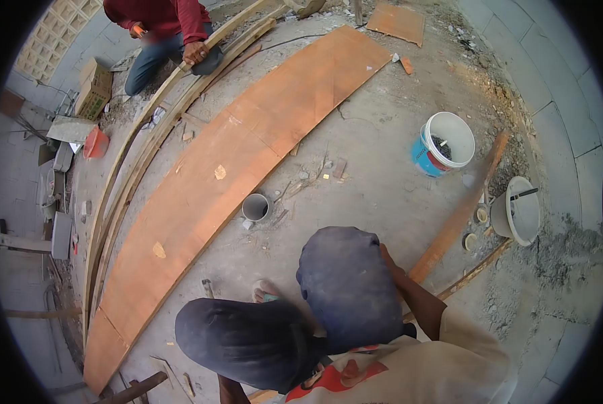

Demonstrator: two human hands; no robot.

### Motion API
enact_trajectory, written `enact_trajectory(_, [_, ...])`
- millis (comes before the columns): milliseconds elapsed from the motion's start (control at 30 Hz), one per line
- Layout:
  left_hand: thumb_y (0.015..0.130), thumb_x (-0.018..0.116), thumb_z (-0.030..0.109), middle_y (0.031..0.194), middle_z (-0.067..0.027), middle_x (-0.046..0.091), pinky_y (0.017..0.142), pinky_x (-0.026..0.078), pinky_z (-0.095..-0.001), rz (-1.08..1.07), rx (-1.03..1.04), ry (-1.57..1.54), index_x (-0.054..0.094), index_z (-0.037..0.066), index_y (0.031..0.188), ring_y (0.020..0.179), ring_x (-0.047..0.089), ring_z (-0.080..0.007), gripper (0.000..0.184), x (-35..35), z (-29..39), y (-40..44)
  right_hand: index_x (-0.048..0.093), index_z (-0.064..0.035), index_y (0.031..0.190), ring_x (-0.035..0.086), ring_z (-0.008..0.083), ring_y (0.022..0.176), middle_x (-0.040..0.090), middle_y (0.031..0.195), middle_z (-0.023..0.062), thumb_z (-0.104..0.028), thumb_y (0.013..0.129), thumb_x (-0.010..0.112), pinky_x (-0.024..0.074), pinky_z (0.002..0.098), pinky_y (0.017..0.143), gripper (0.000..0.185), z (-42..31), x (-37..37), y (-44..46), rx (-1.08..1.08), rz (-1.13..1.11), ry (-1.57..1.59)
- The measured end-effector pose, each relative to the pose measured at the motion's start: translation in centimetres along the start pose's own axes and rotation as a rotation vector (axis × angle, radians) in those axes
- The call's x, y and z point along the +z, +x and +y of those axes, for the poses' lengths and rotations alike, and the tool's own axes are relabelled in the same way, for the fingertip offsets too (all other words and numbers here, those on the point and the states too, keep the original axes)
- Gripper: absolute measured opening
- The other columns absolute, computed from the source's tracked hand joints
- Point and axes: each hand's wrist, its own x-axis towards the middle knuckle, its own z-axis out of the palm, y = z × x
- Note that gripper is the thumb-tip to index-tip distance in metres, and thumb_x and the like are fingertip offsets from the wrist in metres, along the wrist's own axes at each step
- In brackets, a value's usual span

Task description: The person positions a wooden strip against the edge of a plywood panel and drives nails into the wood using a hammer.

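My dark-clothed knees fill the lower middle of the view. My right hand is down beside the right knee, mostly hidden behind it, so its fingers do not show. Right by it is the lower part of a long reddish-brown wooden board, whose upper stretch is smeared. Whether the hand grips this board I cannot tell. Only a bit of my left forearm shows at the bottom edge; the left hand is out of view. A large curved orange plywood panel lies on the floor ahead of me.
Another person in a red sleeve crouches at curved wooden strips, one hand on them. A grey pipe piece stands beside the panel. To the right are a white-and-blue bucket, a pale bucket and a wood strip.
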Motion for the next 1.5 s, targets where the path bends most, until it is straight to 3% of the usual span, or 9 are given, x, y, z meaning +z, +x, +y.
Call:
enact_trajectory(233, [0.100, 0.073, 0.019, 0.107, -0.0118, 0.075, 0.090, 0.055, -0.0370, -0.505, 0.213, 0.230, 0.058, 0.003, 0.141, 0.106, 0.071, -0.0198, 0.046, 7.8, 12.9, -4.1, 0.069, -0.0009, 0.114, 0.072, 0.0273, 0.083, 0.073, 0.096, 0.0157, -0.020, 0.099, 0.069, 0.0569, 0.0434, 0.076, 0.024, -3.9, 5.0, 3.7, -0.037, -0.104, 0.277])
enact_trajectory(433, [0.096, 0.079, 0.021, 0.110, -0.0113, 0.076, 0.083, 0.057, -0.0351, -0.937, 0.702, 0.678, 0.060, 0.001, 0.143, 0.094, 0.072, -0.0184, 0.054, 13.9, 22.3, -4.5, 0.068, 0.0005, 0.108, 0.070, 0.0259, 0.074, 0.071, 0.090, 0.0141, -0.018, 0.097, 0.069, 0.0564, 0.0424, 0.069, 0.021, -7.3, 7.5, 7.2, 0.084, -0.171, 0.819])
enact_trajectory(567, [0.100, 0.077, 0.024, 0.123, -0.0151, 0.074, 0.100, 0.054, -0.0372, -1.119, 0.496, 0.849, 0.059, 0.003, 0.148, 0.111, 0.070, -0.0231, 0.056, 14.6, 27.5, -5.4, 0.067, 0.0015, 0.103, 0.069, 0.0250, 0.067, 0.069, 0.085, 0.0130, -0.016, 0.096, 0.069, 0.0561, 0.0417, 0.063, 0.019, -8.9, 7.6, 10.0, 0.160, -0.137, 1.163])
enact_trajectory(667, [0.104, 0.073, 0.029, 0.141, -0.0171, 0.067, 0.110, 0.051, -0.0383, -1.151, 0.899, 0.790, 0.054, 0.004, 0.153, 0.127, 0.066, -0.0244, 0.058, 13.7, 30.1, -1.4, 0.067, 0.0022, 0.100, 0.068, 0.0243, 0.062, 0.068, 0.082, 0.0122, -0.015, 0.095, 0.069, 0.0559, 0.0412, 0.059, 0.018, -9.2, 5.8, 12.7, 0.159, 0.039, 1.275])
enact_trajectory(833, [0.103, 0.073, 0.028, 0.148, -0.0161, 0.060, 0.114, 0.050, -0.0429, -0.787, 1.174, 0.951, 0.051, 0.004, 0.153, 0.131, 0.064, -0.0292, 0.060, 8.0, 39.1, -13.7, 0.065, 0.0058, 0.090, 0.061, 0.0217, 0.055, 0.061, 0.071, 0.0098, -0.017, 0.090, 0.070, 0.0519, 0.0395, 0.052, 0.023, -4.6, -5.7, 14.8, 0.256, 0.462, 0.704])
enact_trajectory(933, [0.102, 0.072, 0.027, 0.145, -0.0205, 0.057, 0.109, 0.051, -0.0471, -0.703, 1.501, 1.074, 0.050, 0.004, 0.153, 0.128, 0.063, -0.0383, 0.061, 7.5, 40.0, -19.5, 0.061, 0.0134, 0.122, 0.076, 0.0382, 0.084, 0.074, 0.100, 0.0262, -0.018, 0.086, 0.073, 0.0611, 0.0466, 0.075, 0.049, 4.8, -9.1, 16.6, 0.160, 0.571, -0.024])
enact_trajectory(1033, [0.102, 0.071, 0.029, 0.143, -0.0224, 0.057, 0.107, 0.051, -0.0492, -0.760, 1.629, 1.198, 0.048, 0.003, 0.153, 0.125, 0.062, -0.0426, 0.061, 10.3, 38.2, -21.9, 0.049, 0.0112, 0.141, 0.068, 0.0491, 0.114, 0.068, 0.119, 0.0349, -0.014, 0.087, 0.073, 0.0546, 0.0533, 0.101, 0.064, 7.8, -11.1, 12.5, 0.152, 0.371, -0.301])
enact_trajectory(1233, [0.102, 0.070, 0.035, 0.147, -0.0242, 0.057, 0.106, 0.052, -0.0506, -1.057, 1.296, 1.160, 0.051, 0.000, 0.150, 0.130, 0.061, -0.0419, 0.062, 12.6, 37.8, -21.2, 0.034, 0.0042, 0.156, 0.057, 0.0466, 0.126, 0.055, 0.131, 0.0293, -0.010, 0.090, 0.074, 0.0497, 0.0530, 0.105, 0.078, 11.2, -9.3, 3.5, 0.001, 0.347, -0.626])
enact_trajectory(1500, [0.102, 0.070, 0.039, 0.129, -0.0251, 0.070, 0.104, 0.053, -0.0535, -0.956, 1.150, 1.636, 0.052, -0.004, 0.147, 0.124, 0.066, -0.0431, 0.065, 15.5, 37.0, -14.5, 0.023, -0.0005, 0.167, 0.056, 0.0465, 0.128, 0.055, 0.137, 0.0272, -0.015, 0.087, 0.078, 0.0456, 0.0523, 0.109, 0.097, 9.9, -7.5, -3.3, -0.035, 0.404, -0.611])
